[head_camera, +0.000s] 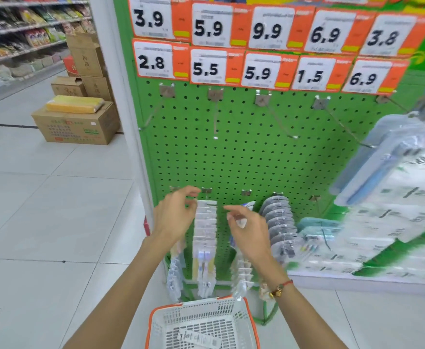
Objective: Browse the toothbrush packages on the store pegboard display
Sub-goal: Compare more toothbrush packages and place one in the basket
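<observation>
price tag [267, 30] small print blurred, right packages [393, 210] smeared

both bare arms reach up and forward, side by side. the left hand [173, 216] is a bit higher, its fingers curled in with the fingertips close to the thumb, like a pinch. the right hand [248, 229] has its back to the camera and its fingers bent forward and down. the hands are near each other but apart. a red string bracelet [280, 288] is on the right wrist.
</observation>
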{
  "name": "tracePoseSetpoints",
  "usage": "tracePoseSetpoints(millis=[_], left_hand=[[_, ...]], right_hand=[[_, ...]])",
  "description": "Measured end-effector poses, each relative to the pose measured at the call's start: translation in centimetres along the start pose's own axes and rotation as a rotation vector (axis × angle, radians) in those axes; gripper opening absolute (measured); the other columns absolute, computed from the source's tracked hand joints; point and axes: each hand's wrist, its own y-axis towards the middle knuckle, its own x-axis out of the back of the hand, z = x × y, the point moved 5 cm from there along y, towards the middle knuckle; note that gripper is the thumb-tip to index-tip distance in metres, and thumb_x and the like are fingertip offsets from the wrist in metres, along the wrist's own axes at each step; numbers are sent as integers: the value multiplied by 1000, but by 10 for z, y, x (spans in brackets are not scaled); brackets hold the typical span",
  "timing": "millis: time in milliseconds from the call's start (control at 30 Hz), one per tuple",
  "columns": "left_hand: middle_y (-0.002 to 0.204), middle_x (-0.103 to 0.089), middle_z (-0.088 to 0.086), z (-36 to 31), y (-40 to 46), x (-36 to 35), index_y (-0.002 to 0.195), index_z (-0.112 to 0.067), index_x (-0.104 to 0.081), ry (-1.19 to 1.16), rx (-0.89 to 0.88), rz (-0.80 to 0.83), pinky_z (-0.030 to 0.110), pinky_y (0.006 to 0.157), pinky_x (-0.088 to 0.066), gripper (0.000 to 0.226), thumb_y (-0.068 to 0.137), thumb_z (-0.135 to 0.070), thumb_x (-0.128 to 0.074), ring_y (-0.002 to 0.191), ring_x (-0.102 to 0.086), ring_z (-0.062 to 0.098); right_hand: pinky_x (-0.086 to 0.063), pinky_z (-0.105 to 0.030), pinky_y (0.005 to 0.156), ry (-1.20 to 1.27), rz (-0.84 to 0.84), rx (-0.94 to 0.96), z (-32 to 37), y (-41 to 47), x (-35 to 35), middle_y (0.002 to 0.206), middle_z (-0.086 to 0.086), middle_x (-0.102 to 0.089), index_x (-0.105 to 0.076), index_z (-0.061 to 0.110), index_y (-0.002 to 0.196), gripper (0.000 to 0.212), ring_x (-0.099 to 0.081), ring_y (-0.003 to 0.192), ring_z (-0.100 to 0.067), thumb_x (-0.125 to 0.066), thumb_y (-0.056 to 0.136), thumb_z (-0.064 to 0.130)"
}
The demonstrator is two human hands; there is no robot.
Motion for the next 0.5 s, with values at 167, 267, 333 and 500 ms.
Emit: tracePoseSetpoints(millis=[167, 267, 333, 500], left_hand=[[114, -66, -13, -89, -12, -47, 118, -24, -64, -314, -64, 165, 25, 92, -50, 27, 95, -13, -57, 101, -61, 6], [120, -65, -8, -142, -16, -72, 120, -21, -63, -448, -80, 226, 32, 104, -44, 28, 96, -10, -54, 111, -58, 9], [125, -62, -6, -174, -18, -87, 124, -20, -60, -487, -89, 229, 35, 106, -43, 30, 98, -10, -50, 115, -56, 11], [138, -54, 0, -248, -11, -117, 137, -13, -48, -484, -145, 225, 28, 108, -37, 36, 102, -12, -42, 126, -50, 15]], right_hand=[[-52, -17, 74, 145, -215, -30, -29, -12, 96, 95, 10, -70, -71, 24, 111, 24, -64, 83, -6, -62, 92, 12], [-47, -29, 89, 142, -357, 9, -41, -18, 150, 106, 4, -65, -68, 21, 113, 25, -58, 100, -16, -63, 91, 10], [-42, -27, 83, 161, -454, 31, -51, -20, 181, 102, 3, -60, -64, 20, 107, 22, -53, 98, -16, -62, 90, 7], [-44, -46, 94, 257, -544, -111, -102, -4, 228, 119, -5, -49, -49, 11, 122, 33, -51, 109, -27, -58, 91, 7]])
